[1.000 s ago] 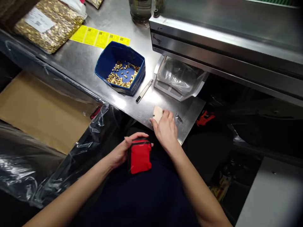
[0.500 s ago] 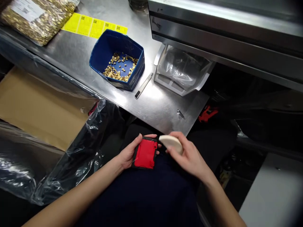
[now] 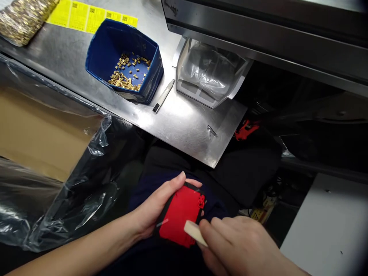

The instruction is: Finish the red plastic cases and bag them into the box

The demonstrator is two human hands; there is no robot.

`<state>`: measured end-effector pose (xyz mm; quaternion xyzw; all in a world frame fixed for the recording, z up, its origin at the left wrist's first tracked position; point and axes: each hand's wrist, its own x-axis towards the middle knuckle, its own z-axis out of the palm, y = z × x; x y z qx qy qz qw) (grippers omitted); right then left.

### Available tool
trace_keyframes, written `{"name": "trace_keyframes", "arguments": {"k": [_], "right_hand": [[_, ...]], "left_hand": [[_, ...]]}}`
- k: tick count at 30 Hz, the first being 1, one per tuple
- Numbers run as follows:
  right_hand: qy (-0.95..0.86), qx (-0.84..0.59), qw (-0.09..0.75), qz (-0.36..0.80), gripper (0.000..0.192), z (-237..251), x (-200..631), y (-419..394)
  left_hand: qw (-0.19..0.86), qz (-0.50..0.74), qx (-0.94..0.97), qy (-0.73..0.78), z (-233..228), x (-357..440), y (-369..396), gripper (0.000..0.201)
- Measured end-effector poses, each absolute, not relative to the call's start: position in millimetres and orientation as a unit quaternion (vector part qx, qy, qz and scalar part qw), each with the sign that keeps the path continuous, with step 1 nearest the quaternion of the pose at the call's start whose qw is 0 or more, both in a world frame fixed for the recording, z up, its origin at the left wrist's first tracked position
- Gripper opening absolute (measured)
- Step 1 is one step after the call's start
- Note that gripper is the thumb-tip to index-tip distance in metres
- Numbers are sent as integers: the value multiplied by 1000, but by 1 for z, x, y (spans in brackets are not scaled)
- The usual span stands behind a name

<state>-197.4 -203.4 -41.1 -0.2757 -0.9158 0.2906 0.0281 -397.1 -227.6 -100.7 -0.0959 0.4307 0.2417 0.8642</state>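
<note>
A flat red plastic piece with a black border (image 3: 179, 214) lies across the palm of my left hand (image 3: 156, 205), whose thumb is over its upper left edge. Small raised details show at its upper right corner. My right hand (image 3: 238, 241) is closed round a cream-coloured, flat, rounded tool (image 3: 194, 232); most of the tool is hidden by the fingers. The tool's tip is over the lower right part of the red piece; whether it touches I cannot tell. Both hands are above my lap, in front of the metal table (image 3: 189, 132).
On the table stand a blue bin (image 3: 155, 73) of small brass parts and a grey tray (image 3: 198, 96) of clear plastic bags. A utility knife (image 3: 163, 96), nail clippers (image 3: 212, 131), yellow labels (image 3: 79, 15) and a bag of brass parts (image 3: 23, 19) lie there. A plastic-lined box (image 3: 37, 134) stands left.
The red piece and both hands have come lower in view, nearer my body. My right hand has turned and brought the cream tool from beside the piece to over its lower right part.
</note>
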Motion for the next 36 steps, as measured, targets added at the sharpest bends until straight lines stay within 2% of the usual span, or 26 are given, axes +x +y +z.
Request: {"name": "trace_keyframes", "arguments": {"k": [3,9,13,19,23,27,32,36], "right_hand": [[-918,-272,35,285,20,-48,-204,-214],[-882,-277,-6,381,19,-55,-193,-217],[-880,-298,6,370,19,-56,-193,-220],[-876,-306,-2,374,18,-58,-189,-222],[-878,-313,9,362,17,-58,-190,-222],[-877,-324,-3,354,18,-57,-191,-222],[-874,-323,-3,364,19,-57,-193,-219],[-865,-338,-32,370,20,-59,-190,-214]], "left_hand": [[860,210,-44,463,-102,-393,-231,60],[863,214,-60,454,-109,-394,-231,58],[858,190,-32,477,-110,-390,-228,54],[868,183,-104,450,-115,-390,-228,58],[867,159,-56,468,-115,-387,-224,54],[857,175,-69,480,-112,-387,-222,56],[854,168,-43,490,-112,-388,-221,48],[850,165,-102,490,-112,-389,-222,52]]}}
